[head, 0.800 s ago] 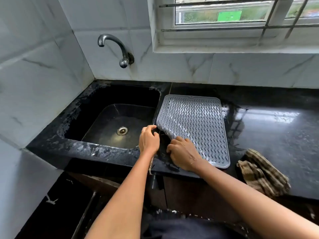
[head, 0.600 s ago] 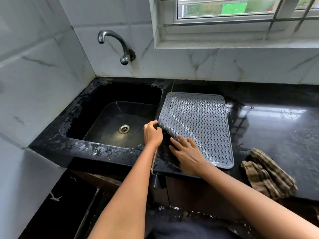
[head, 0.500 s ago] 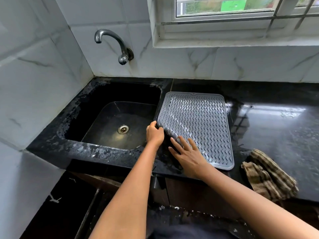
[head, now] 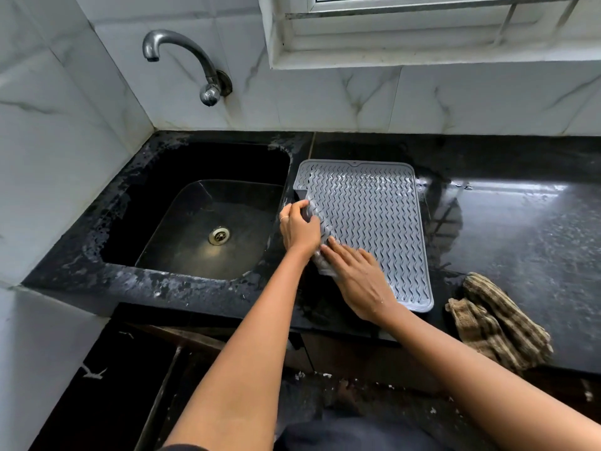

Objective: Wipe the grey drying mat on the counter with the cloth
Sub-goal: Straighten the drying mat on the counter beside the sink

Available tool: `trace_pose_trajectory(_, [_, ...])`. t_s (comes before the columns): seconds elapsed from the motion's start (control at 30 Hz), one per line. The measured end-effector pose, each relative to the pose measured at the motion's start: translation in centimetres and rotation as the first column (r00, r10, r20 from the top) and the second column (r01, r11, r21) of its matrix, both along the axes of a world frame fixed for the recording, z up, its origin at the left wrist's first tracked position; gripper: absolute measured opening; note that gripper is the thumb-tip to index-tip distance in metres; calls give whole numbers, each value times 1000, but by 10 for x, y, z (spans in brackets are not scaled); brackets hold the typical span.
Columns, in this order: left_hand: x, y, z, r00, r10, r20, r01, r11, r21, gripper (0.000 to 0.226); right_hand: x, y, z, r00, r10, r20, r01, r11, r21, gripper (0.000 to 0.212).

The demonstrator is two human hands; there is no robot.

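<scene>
Gripping the folded-up left edge of the grey drying mat [head: 374,222] beside the sink [head: 201,222], the left hand [head: 299,231] pinches it while the right hand [head: 361,281] lies open, flat on the mat's near corner. The striped cloth [head: 497,323] sits apart on the counter [head: 527,229], right of the mat.

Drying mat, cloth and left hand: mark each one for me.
Drying mat [head: 374,229], head view, on the ridged middle of its top.
Cloth [head: 497,323], head view, on the striped folds at its middle.
Left hand [head: 299,227], head view, on its back.
</scene>
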State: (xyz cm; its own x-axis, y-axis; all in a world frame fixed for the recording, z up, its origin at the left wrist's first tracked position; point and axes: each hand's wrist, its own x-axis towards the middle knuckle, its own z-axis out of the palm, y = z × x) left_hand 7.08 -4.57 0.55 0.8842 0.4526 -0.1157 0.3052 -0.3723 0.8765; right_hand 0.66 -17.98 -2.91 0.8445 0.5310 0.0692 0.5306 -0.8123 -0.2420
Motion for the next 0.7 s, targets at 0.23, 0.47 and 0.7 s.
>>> trace_pose_trajectory(0.23, [-12, -1, -2, 976, -198, -93, 208, 709, 674, 37, -4, 2, -8, 989, -55, -137, 80, 979, 186, 56])
trace_pose_trajectory(0.47, [-55, 9, -43, 739, -424, -524, 657, 625, 421, 54, -20, 11, -24, 966, 17, -260, -72, 976, -204, 73])
trace_pose_trajectory(0.7, [-59, 4, -33, 751, -398, -527, 624, 689, 369, 54, -10, 4, 6, 942, 66, -330, -141, 968, -208, 55])
